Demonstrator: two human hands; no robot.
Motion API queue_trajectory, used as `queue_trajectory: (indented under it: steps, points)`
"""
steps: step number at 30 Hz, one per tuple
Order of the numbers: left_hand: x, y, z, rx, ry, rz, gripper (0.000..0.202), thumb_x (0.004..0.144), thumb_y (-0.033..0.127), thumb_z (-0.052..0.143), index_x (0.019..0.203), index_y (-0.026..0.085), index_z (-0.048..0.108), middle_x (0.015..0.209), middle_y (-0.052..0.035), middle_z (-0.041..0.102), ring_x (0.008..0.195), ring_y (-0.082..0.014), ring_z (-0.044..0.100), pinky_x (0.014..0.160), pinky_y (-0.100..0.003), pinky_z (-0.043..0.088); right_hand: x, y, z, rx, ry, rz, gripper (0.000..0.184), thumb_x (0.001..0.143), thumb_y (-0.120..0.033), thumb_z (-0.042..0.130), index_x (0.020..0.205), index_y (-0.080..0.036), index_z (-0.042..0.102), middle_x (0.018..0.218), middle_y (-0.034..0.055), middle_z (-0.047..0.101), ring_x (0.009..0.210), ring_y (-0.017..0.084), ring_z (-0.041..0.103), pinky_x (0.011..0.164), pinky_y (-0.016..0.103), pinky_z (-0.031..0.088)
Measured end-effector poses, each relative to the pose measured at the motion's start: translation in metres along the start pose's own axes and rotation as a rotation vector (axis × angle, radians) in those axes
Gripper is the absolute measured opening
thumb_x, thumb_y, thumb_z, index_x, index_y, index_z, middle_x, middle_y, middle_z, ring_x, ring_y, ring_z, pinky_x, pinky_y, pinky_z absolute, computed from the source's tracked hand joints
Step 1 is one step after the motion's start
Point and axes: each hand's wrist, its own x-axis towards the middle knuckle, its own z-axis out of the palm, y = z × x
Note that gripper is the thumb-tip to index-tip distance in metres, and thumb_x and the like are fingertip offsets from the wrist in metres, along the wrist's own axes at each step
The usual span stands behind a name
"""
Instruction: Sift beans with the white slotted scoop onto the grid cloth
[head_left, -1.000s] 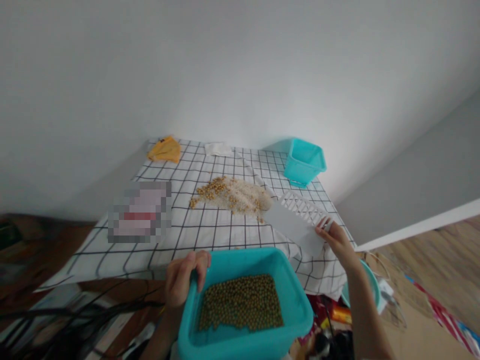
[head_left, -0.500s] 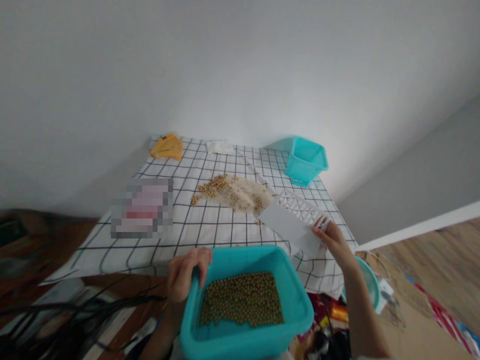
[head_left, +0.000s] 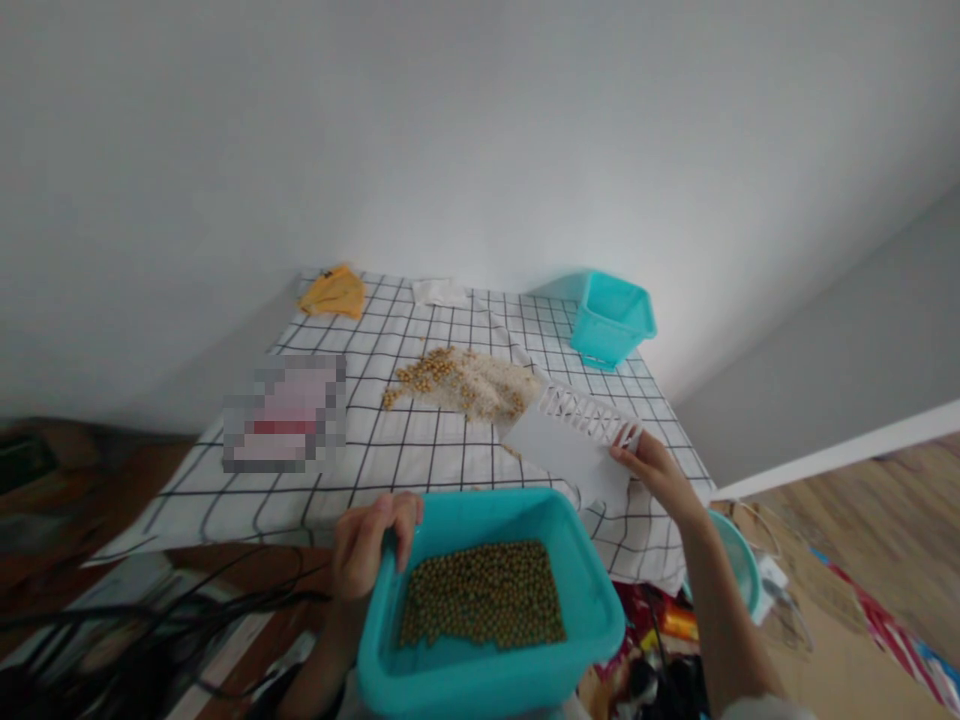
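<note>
My left hand (head_left: pixel 369 545) grips the near-left rim of a turquoise tub (head_left: pixel 592 625), fingers curled over the edge. The tub holds a layer of green beans (head_left: pixel 481 605) and hangs just off the table's front edge. My right hand (head_left: pixel 651 470) holds a white slotted scoop (head_left: pixel 564 445) by its right end, low over the checked tablecloth (head_left: pixel 420 455). The scoop's left edge lies against a pile of yellow beans and rice (head_left: pixel 463 382) spread in the middle of the cloth.
A second turquoise tub (head_left: pixel 611 320) stands at the table's far right corner. An orange cloth (head_left: pixel 334 293) and a white cloth (head_left: pixel 439 292) lie along the back edge. A blurred patch (head_left: pixel 285 415) sits at left. Dark cables (head_left: pixel 150 630) and floor clutter lie below.
My right hand has slid the white scoop leftward, up to the edge of the bean and rice pile. My left hand and the tub have stayed nearly still.
</note>
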Motion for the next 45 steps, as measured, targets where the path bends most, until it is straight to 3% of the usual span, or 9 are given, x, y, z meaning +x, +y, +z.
queue_trajectory:
  steps: [6,12,19,23,26,33,37,40,45]
  points:
    - [0.0,-0.007,-0.009,-0.003,-0.033,0.004,0.07,0.107,0.039,0.036,0.042,0.021,0.053,0.037,-0.001,0.049,0.043,-0.017,0.043,0.066,-0.04,0.038,0.022,-0.007,0.008,0.02,-0.265,0.054,0.041,0.085,-0.06,0.07,0.098,-0.02,0.073,0.097,0.0076,0.076,0.091,0.028,0.068,0.083,0.04,0.057]
    - [0.003,-0.014,-0.013,-0.041,-0.075,0.047,0.07,0.108,0.036,0.032,0.043,0.022,0.054,0.037,-0.0001,0.05,0.042,-0.017,0.042,0.062,-0.039,0.036,0.043,-0.011,0.022,0.021,-0.482,0.027,0.043,0.089,-0.057,0.067,0.102,-0.016,0.07,0.101,0.0083,0.073,0.091,0.024,0.065,0.083,0.036,0.055]
    - [0.004,-0.012,-0.015,-0.041,-0.101,0.066,0.069,0.108,0.034,0.033,0.044,0.023,0.057,0.038,-0.0011,0.052,0.043,-0.0186,0.044,0.063,-0.04,0.036,0.069,-0.009,0.036,0.073,-0.652,0.036,0.04,0.088,-0.052,0.071,0.105,-0.016,0.07,0.102,0.0067,0.074,0.09,0.021,0.066,0.084,0.035,0.056]
    - [0.003,-0.012,-0.014,-0.044,-0.084,0.078,0.069,0.108,0.035,0.032,0.045,0.023,0.057,0.038,-0.0014,0.051,0.044,-0.0197,0.045,0.064,-0.041,0.036,0.073,-0.013,0.044,0.159,-0.689,0.002,0.038,0.089,-0.048,0.071,0.11,-0.017,0.07,0.109,0.0067,0.074,0.099,0.022,0.066,0.095,0.038,0.053]
    - [0.003,-0.012,-0.013,-0.048,-0.074,0.083,0.069,0.108,0.033,0.033,0.045,0.023,0.057,0.037,-0.0015,0.051,0.044,-0.0191,0.044,0.063,-0.04,0.036,0.071,-0.014,0.046,0.229,-0.671,-0.008,0.036,0.088,-0.044,0.074,0.112,-0.018,0.07,0.112,0.0067,0.074,0.103,0.022,0.066,0.099,0.039,0.052]
    - [0.007,-0.013,-0.008,-0.089,-0.048,0.18,0.068,0.107,0.033,0.036,0.042,0.022,0.05,0.033,0.0006,0.045,0.038,-0.0154,0.039,0.057,-0.037,0.035,0.063,-0.01,0.037,0.291,-0.541,0.026,0.041,0.085,-0.045,0.076,0.115,-0.018,0.071,0.109,0.0081,0.076,0.098,0.024,0.069,0.091,0.038,0.056]
    - [0.006,-0.007,-0.013,-0.059,-0.044,0.108,0.068,0.108,0.036,0.038,0.043,0.022,0.053,0.036,0.0,0.048,0.041,-0.016,0.042,0.059,-0.037,0.038,0.061,-0.008,0.036,0.264,-0.375,0.063,0.038,0.084,-0.047,0.076,0.11,-0.019,0.072,0.109,0.0084,0.076,0.094,0.025,0.07,0.087,0.039,0.057]
    - [0.004,-0.003,-0.02,-0.063,-0.022,0.072,0.068,0.107,0.039,0.038,0.043,0.022,0.054,0.036,-0.0001,0.049,0.041,-0.0164,0.042,0.059,-0.038,0.036,0.063,-0.007,0.039,0.262,-0.234,0.017,0.039,0.084,-0.048,0.076,0.11,-0.02,0.072,0.112,0.0085,0.077,0.102,0.027,0.069,0.092,0.041,0.055]
    - [0.005,0.0,-0.036,-0.062,-0.02,0.049,0.069,0.107,0.04,0.037,0.043,0.023,0.056,0.035,-0.0009,0.05,0.041,-0.0176,0.044,0.062,-0.04,0.038,0.069,-0.007,0.043,0.212,-0.143,-0.084,0.042,0.083,-0.05,0.077,0.114,-0.022,0.072,0.122,0.0091,0.075,0.115,0.031,0.066,0.106,0.046,0.049]
